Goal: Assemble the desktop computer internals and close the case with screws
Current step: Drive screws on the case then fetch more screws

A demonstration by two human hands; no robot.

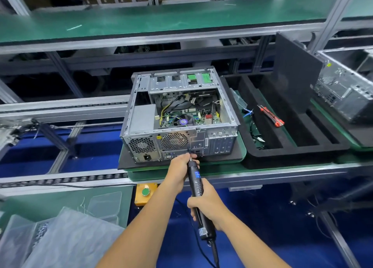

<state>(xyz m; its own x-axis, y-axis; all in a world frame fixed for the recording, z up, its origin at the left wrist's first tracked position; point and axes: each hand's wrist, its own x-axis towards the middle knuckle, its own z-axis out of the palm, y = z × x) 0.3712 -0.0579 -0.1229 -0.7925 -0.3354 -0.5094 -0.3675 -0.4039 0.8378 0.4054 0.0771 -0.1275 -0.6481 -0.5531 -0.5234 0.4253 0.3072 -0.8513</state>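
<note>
Both hands' fingers wrapped round electric screwdriver (196, 184): left hand (180, 166) near tip, right hand (207, 205) mid-body; tip at open computer case (179, 116) rear

We saw bare, dull-grey sheet metal on the computer case (177, 140), perforated at its fan grilles. The electric screwdriver (196, 189) looked like matt black plastic. The foam tray (292, 156) was soft matt black; the bench (222, 169) mat was smooth green.
</note>
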